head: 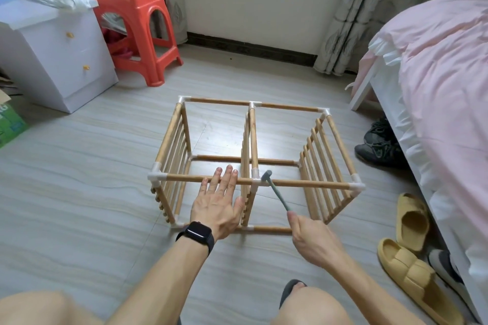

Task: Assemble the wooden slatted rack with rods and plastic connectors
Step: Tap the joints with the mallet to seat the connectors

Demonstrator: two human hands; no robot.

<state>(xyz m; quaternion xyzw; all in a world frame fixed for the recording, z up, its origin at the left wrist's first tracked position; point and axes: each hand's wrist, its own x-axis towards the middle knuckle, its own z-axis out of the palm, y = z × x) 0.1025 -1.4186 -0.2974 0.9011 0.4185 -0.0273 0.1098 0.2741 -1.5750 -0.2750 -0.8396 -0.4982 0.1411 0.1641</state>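
A bedroom floor (105,192) of pale grey boards is carrying the work, with a pink-covered bed (435,74) on one side and a red stool (137,21) and white cabinet (52,47) on the other. The rack (250,140) is lying on the floor in front of the person's knees, three slatted panels standing on edge and joined by rods through white plastic connectors. The left hand (219,203) is lying flat on the near top rod (184,178), fingers (226,175) straight and spread, pressing rather than gripping. The right hand (311,237) is curling round the handle end of a small hammer (277,192), whose grey head is touching, or all but touching, the middle connector (255,177) on that rod.

The frame is probably feeling light, stiff along each rod yet loose at any joint not fully seated, so it may be skidding or leaning sideways under a tap. The rods, close beside a connector, are looking like the safest hold; the thin slats are seeming easier to crack, and the plastic could be splitting under hard blows.
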